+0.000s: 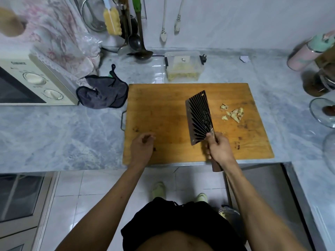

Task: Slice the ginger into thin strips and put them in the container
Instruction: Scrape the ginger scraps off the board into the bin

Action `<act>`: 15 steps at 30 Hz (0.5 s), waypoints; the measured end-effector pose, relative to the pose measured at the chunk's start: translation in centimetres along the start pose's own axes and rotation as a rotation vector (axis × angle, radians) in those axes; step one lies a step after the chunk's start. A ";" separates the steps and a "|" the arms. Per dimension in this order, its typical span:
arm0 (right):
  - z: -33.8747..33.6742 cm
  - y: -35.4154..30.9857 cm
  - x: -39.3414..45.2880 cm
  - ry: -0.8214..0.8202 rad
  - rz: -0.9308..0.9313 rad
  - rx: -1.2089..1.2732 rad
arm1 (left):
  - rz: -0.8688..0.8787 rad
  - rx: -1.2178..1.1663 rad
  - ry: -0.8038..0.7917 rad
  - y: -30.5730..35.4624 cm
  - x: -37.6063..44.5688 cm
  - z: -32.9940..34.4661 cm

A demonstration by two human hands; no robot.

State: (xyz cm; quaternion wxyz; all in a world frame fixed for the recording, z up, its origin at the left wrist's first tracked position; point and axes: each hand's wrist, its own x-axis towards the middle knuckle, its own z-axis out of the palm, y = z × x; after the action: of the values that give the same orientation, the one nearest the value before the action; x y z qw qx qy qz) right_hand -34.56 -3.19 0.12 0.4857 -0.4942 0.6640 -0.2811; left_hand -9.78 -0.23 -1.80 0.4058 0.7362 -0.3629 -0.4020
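Observation:
A wooden cutting board (163, 105) lies on the marble counter. A few pale ginger scraps (233, 114) sit on its right side. My right hand (219, 148) grips the handle of a dark ribbed cleaver (199, 116), blade raised over the board, left of the scraps. My left hand (142, 145) hovers over the board's near left part, fingers loosely curled, holding nothing. A clear plastic container (183, 67) with ginger strips inside stands just behind the board.
A microwave (32, 84) and a dark oven mitt (103, 91) sit to the left. Ladles and utensils (134, 40) hang at the back wall. Jars and a glass dish (322, 111) crowd the right counter. A bin (230, 216) stands on the floor.

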 end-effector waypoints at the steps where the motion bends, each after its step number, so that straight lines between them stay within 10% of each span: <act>1: -0.2 -0.3 -0.1 -0.009 -0.024 -0.019 | -0.003 -0.020 0.000 0.2 -0.2 0.4; 8: 2.5 -1.3 -1.2 -0.214 -0.311 -0.192 | 0.046 0.010 0.059 2.2 -0.7 4.3; 15: -3.9 2.7 1.4 -0.142 -0.222 -0.253 | -0.019 -0.042 0.068 3.0 -2.6 7.5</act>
State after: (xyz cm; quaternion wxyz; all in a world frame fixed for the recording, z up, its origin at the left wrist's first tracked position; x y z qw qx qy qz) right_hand -39.24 -3.96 -1.27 0.4312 -0.6402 0.5994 -0.2120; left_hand -18.10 -1.52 -0.95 0.4294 0.7442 -0.3332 -0.3882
